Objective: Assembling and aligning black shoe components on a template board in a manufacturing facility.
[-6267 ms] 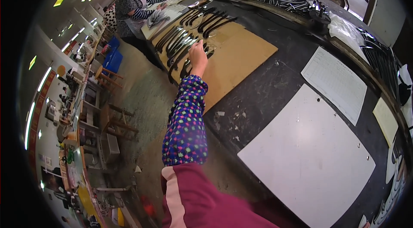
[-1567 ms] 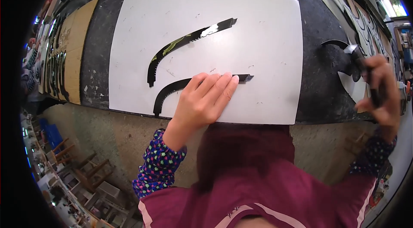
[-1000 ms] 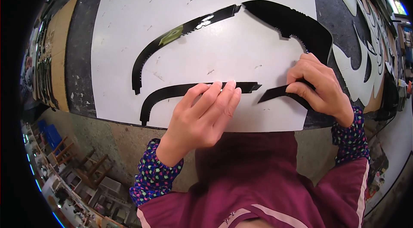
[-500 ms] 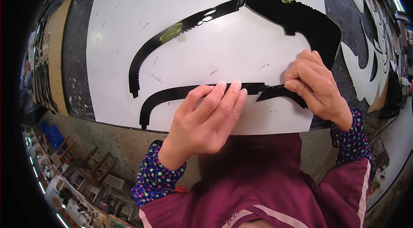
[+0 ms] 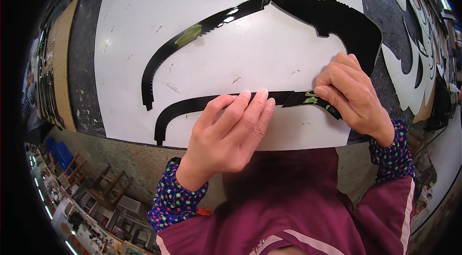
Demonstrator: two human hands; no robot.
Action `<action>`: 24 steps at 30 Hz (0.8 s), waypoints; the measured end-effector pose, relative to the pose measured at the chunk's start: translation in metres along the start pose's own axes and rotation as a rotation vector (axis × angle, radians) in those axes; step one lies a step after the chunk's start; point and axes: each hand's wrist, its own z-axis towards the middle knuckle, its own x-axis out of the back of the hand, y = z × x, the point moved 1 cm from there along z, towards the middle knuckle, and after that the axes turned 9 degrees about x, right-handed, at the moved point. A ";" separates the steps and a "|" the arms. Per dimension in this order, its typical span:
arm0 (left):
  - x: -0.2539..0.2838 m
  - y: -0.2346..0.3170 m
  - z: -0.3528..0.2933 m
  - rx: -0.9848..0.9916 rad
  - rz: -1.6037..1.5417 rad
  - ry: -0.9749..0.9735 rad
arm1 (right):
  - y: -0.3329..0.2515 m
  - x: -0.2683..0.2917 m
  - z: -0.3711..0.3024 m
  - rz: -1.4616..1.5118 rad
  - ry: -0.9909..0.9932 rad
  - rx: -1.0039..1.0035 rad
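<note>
My left hand (image 5: 228,134) rests with its fingertips on a curved, glossy black strip (image 5: 185,105), pressing it flat on a white sheet (image 5: 192,69). The fingers are extended side by side. My right hand (image 5: 351,98) pinches a shorter black curved piece (image 5: 296,99) by its right part, which the fingers partly cover. The slanted left end of this piece meets the right end of the strip; whether they overlap, I cannot tell. Greenish reflections show on the short piece. Farther off lies a larger black curved shape (image 5: 332,14), joined to a long arched black band (image 5: 166,52) with notched edges.
The white sheet lies on a dark, scuffed table (image 5: 86,96). White curved cutouts (image 5: 402,79) lie at the right. A strip of brown cardboard (image 5: 65,72) stands at the left beside dark, thin pieces. Wooden stools (image 5: 113,185) are on the floor at lower left.
The short black piece has come up against the end of the strip, closing the small gap between them. Green reflections now show on it. My left hand stays on the strip.
</note>
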 end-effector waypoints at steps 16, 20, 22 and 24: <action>0.000 -0.002 0.000 -0.025 0.000 0.010 | 0.000 -0.002 -0.001 -0.011 0.016 0.001; -0.002 -0.004 -0.001 -0.046 0.007 0.018 | -0.001 -0.002 0.000 -0.010 0.018 -0.003; -0.001 -0.003 -0.001 -0.043 0.002 0.015 | 0.000 -0.003 0.000 -0.013 0.024 0.010; -0.001 -0.003 0.000 -0.039 -0.002 0.011 | 0.000 -0.003 0.000 -0.016 0.029 0.011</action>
